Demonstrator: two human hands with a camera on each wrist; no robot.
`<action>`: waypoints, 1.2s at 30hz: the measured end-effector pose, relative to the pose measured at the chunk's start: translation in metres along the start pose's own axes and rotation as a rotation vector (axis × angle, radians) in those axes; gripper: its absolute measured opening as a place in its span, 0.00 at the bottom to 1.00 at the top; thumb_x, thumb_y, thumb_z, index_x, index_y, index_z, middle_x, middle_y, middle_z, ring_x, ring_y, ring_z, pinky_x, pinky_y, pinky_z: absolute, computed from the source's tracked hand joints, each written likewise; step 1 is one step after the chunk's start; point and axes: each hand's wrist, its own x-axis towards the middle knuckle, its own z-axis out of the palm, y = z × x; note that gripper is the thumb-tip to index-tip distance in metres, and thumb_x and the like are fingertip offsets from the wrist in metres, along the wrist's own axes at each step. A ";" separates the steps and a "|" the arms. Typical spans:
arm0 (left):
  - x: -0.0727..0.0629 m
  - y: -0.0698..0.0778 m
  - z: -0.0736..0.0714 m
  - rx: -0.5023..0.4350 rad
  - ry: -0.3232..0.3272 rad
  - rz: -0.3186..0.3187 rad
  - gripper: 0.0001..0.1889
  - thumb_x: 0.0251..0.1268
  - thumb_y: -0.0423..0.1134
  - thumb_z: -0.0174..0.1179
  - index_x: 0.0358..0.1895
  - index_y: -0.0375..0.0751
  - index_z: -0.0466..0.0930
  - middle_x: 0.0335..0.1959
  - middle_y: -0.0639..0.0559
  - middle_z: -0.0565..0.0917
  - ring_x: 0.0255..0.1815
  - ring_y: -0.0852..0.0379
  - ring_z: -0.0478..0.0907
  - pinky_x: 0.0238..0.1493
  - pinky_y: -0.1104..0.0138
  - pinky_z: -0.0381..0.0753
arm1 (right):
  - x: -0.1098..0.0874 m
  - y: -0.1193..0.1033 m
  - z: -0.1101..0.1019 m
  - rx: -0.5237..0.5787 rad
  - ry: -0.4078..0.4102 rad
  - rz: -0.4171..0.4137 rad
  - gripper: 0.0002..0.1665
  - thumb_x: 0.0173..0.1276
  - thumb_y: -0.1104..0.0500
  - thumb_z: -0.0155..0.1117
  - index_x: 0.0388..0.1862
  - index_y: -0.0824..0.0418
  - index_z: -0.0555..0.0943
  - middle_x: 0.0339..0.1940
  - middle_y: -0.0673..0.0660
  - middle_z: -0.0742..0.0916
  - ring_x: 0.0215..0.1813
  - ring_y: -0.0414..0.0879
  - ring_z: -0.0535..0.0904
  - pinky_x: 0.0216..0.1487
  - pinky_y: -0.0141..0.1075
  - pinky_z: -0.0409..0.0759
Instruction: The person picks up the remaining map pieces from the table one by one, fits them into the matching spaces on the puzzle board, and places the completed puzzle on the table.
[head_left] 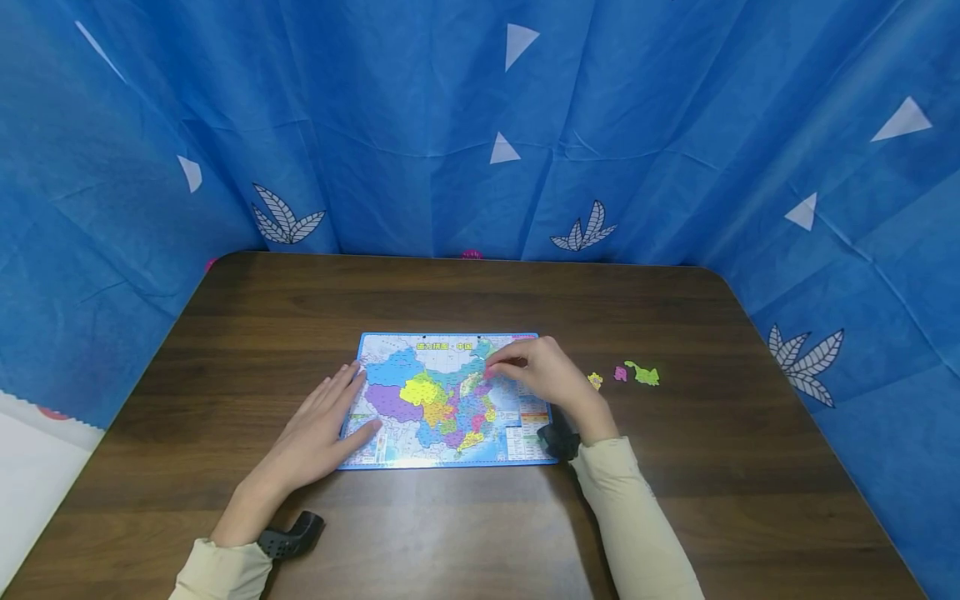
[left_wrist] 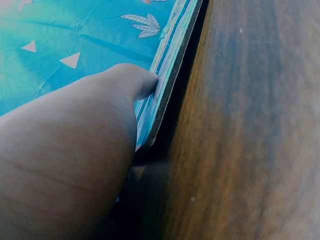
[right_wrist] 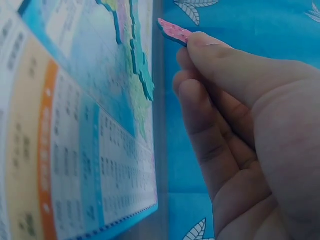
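A map puzzle board (head_left: 442, 457) of China with a blue rim lies on the table, many coloured province pieces set in it. My left hand (head_left: 318, 429) rests flat with spread fingers on the board's left edge; its thumb touches the board in the left wrist view. Over the upper right of the map, my right hand (head_left: 551, 375) pinches a small pink puzzle piece (right_wrist: 174, 32) between thumb and fingertips, held above the surface. A teal piece (right_wrist: 142, 70) sits on the board close by in the right wrist view.
Right of the board lie a yellow piece (head_left: 595, 381), a pink piece (head_left: 620, 373) and a green piece (head_left: 647, 375) on the dark wooden table (head_left: 750, 500). A blue patterned curtain (head_left: 427, 125) hangs behind and along the sides.
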 end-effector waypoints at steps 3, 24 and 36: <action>0.000 0.000 0.000 0.002 0.001 0.003 0.44 0.73 0.60 0.58 0.81 0.34 0.57 0.85 0.40 0.53 0.85 0.38 0.47 0.82 0.43 0.50 | 0.001 -0.001 0.003 0.001 -0.005 -0.006 0.10 0.66 0.55 0.76 0.45 0.50 0.92 0.42 0.42 0.92 0.48 0.41 0.83 0.51 0.36 0.85; -0.001 -0.001 0.001 -0.003 0.003 -0.001 0.45 0.73 0.61 0.57 0.81 0.34 0.56 0.85 0.40 0.52 0.85 0.39 0.46 0.82 0.43 0.49 | 0.006 -0.007 0.023 -0.032 -0.042 -0.088 0.12 0.66 0.57 0.76 0.49 0.53 0.91 0.46 0.44 0.92 0.53 0.41 0.87 0.57 0.35 0.85; 0.000 -0.001 0.001 -0.006 0.001 -0.005 0.45 0.73 0.61 0.57 0.81 0.34 0.56 0.85 0.40 0.52 0.86 0.39 0.46 0.82 0.43 0.49 | 0.009 -0.010 0.030 -0.009 -0.060 -0.089 0.06 0.66 0.54 0.76 0.42 0.48 0.88 0.38 0.39 0.90 0.43 0.31 0.85 0.55 0.34 0.85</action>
